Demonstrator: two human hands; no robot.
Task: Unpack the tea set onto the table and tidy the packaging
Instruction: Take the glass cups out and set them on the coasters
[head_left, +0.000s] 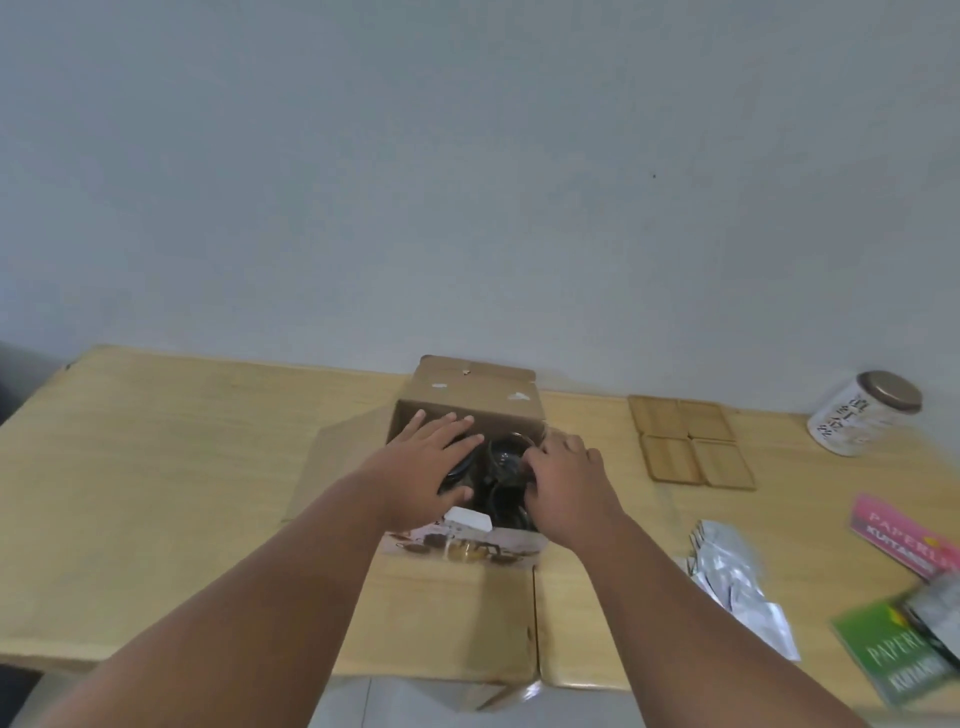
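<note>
Left hand (434, 457) flat, fingers spread, right hand (563, 475) curled on dark glassware (506, 457), inside open brown cardboard box (467, 395), mid wooden desk (182, 467)

A: Here's the cardboard box (464, 402), brown, sitting mid-table with its top wide open. The far flap stands up against the wall, the left flap lies flat on the wood, and the near flap hangs over the table's front edge.

B: And inside?

A: Dark, glossy tea pieces (506, 457) packed close together. They look round, but the blur hides what each one is. A white foam block (469, 518) sits at the near edge of the opening, and the front panel below it carries a printed picture of tea ware.
</note>
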